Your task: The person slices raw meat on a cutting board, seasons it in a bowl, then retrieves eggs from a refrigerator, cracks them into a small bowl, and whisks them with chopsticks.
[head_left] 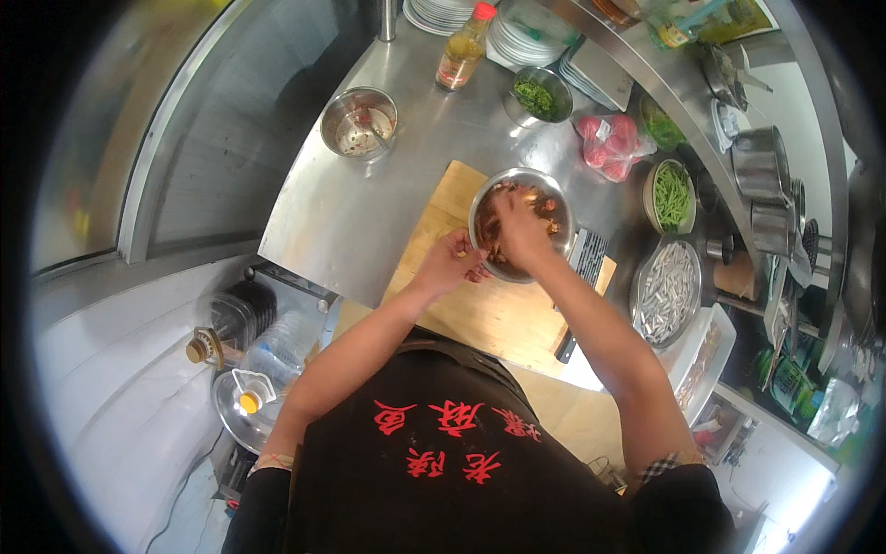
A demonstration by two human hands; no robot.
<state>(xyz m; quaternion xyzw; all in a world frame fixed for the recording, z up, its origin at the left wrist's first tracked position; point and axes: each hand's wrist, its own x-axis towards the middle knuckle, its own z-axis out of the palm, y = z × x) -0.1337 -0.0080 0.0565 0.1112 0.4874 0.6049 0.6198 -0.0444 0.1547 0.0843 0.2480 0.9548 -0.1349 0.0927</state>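
Observation:
A stainless steel mixing bowl [531,173] stands on a wooden cutting board [477,322]. Inside it lies a dark, reddish-brown food mixture [549,206] with paler pieces. My left hand [455,262] grips the near left side of the bowl, thumb at the rim. My right hand [518,225] reaches down into the bowl, its fingers in the mixture. Whether those fingers are closed on any of the food is hidden. Just right of the bowl, a dark cleaver-like blade with pale markings [590,256] lies along the board's edge.
Beyond the board stand a steel bowl with a spoon [332,124], a red-capped bottle [460,55] and a bowl of chopped greens [533,100]. Rightward are bagged red items [609,142], green beans [670,197] and a bowl of silvery pieces [666,294]. A steel shelf [664,90] overhangs the right side.

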